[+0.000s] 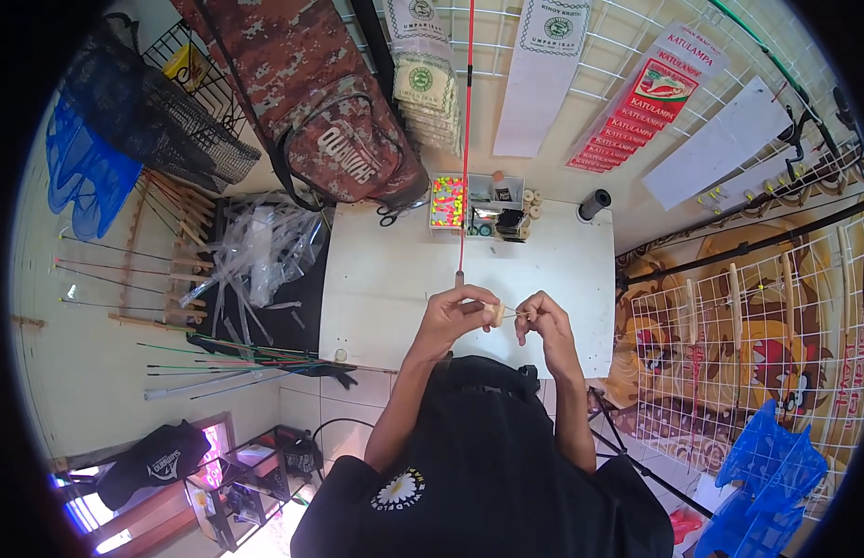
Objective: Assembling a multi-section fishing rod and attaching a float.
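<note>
Above the near part of the white table, my left hand (447, 322) pinches a small pale wooden spool (497, 315) between thumb and fingers. Close by on the right, my right hand (547, 325) is closed, its fingertips gripping a thin line (515, 314) that stretches across the short gap to the spool. The line is too fine to follow past the fingers. Just beyond my left hand is the butt of a thin red fishing rod (465, 177), which runs away from me over the table; whether a hand touches it is unclear.
At the table's (376, 307) far side stands a divided tray (508, 186) with bright beads and small packets. Several small spools (534, 200), black scissors (387, 216) and a dark cylinder (595, 205) are near it. A camouflage rod bag (339, 139) leans behind; plastic sleeves (265, 256) lie left.
</note>
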### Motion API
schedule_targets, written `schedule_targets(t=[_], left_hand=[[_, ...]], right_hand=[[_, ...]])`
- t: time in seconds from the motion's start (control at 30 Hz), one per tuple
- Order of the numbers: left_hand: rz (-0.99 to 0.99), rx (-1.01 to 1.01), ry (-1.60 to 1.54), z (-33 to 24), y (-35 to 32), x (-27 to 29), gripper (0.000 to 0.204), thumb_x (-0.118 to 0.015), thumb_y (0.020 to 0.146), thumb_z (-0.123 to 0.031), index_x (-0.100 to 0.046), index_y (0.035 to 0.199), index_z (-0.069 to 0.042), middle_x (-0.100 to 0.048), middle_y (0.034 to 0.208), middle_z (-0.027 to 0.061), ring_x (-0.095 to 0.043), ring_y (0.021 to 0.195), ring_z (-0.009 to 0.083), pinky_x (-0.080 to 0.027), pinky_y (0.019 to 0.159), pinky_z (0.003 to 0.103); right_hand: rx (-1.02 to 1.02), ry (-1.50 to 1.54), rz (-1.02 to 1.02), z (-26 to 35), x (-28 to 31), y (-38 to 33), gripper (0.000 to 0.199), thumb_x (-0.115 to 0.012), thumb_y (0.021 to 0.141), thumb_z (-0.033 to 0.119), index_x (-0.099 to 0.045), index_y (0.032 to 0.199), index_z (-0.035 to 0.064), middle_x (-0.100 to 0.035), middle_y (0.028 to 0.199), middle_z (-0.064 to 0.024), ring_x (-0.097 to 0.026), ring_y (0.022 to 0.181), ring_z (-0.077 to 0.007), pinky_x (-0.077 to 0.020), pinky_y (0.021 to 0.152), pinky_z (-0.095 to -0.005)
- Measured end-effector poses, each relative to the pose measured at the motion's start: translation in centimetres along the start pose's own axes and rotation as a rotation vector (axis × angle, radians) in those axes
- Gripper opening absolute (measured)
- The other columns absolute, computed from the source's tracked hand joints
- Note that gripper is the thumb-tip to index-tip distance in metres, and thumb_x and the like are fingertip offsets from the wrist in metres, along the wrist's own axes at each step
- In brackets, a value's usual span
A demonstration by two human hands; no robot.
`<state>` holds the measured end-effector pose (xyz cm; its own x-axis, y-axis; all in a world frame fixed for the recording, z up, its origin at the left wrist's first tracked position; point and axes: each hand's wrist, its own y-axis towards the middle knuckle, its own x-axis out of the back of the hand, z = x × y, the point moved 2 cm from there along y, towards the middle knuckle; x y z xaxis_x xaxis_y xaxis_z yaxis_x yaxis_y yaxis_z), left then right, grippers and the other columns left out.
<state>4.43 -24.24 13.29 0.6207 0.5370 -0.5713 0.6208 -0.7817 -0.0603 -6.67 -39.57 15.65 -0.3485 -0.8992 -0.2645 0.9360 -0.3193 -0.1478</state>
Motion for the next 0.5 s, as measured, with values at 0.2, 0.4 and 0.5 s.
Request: schedule_targets(t=[0.2, 0.4, 0.5], left_hand=[[0.037, -0.023, -0.053, -0.4, -0.3, 0.4, 0.017, -0.068, 0.087, 0.0, -0.066, 0.104, 0.003, -0.062, 0.104, 0.0137, -0.063, 0.085, 0.0186, -0.052, 0.063, 0.029], [0.041, 0.033, 0.027, 0.1, -0.6, 1.1, 0.015, -0.068, 0.087, -0.002, -0.065, 0.101, 0.003, -0.063, 0.1, 0.0132, -0.062, 0.079, 0.0174, -0.051, 0.061, 0.028], [0.03, 0.057, 0.027, -0.2, -0.6, 1.4, 0.014, -0.068, 0.087, -0.002, -0.065, 0.1, 0.002, -0.064, 0.098, 0.0129, -0.062, 0.076, 0.0163, -0.051, 0.062, 0.028]], right_hand=[[0.174, -0.186, -0.053, -0.2, -0.2, -0.4, 0.01, -0.041, 0.083, -0.004, -0.051, 0.08, -0.0005, -0.053, 0.074, -0.0043, -0.051, 0.067, -0.0101, -0.0433, 0.061, -0.0243], [0.314, -0.321, -0.192, -0.4, -0.5, -1.0, 0.01, -0.05, 0.078, -0.008, -0.056, 0.072, -0.0019, -0.06, 0.07, -0.0069, -0.055, 0.064, -0.0115, -0.0433, 0.061, -0.0248], [0.49, -0.452, -0.182, 0.5, -1.2, -0.9, 0.011, -0.048, 0.073, -0.01, -0.055, 0.071, -0.0022, -0.059, 0.07, -0.009, -0.056, 0.062, -0.0141, -0.0449, 0.057, -0.0258]])
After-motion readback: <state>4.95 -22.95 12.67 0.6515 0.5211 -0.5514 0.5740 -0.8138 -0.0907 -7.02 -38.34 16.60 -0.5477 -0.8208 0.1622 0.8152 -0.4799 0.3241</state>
